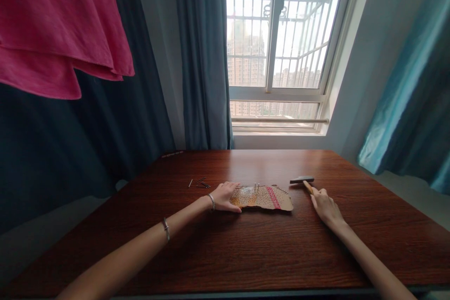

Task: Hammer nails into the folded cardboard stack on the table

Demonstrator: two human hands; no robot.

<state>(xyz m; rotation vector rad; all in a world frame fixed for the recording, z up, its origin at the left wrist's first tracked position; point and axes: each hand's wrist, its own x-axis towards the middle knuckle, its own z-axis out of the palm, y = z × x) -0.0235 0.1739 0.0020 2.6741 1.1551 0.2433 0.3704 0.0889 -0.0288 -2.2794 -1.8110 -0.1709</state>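
A torn piece of cardboard (284, 200), dotted with dark holes and crossed by a pink stripe, lies flat on the table. My left hand (227, 197) grips its left end, thumb along the near edge and fingers at the far side. Two nails (257, 187) stand upright in the cardboard, right of that hand. To the right, apart from the cardboard, my right hand (326, 206) is closed around the wooden handle of a hammer (301, 180), whose metal head rests at or just above the tabletop; I cannot tell which.
Several loose nails (203, 183) lie left of my left hand. The dark wooden table (246, 253) reaches back toward a barred window (277, 56). Blue curtains (202, 56) hang behind and on both sides, and a pink cloth (63, 28) hangs at upper left.
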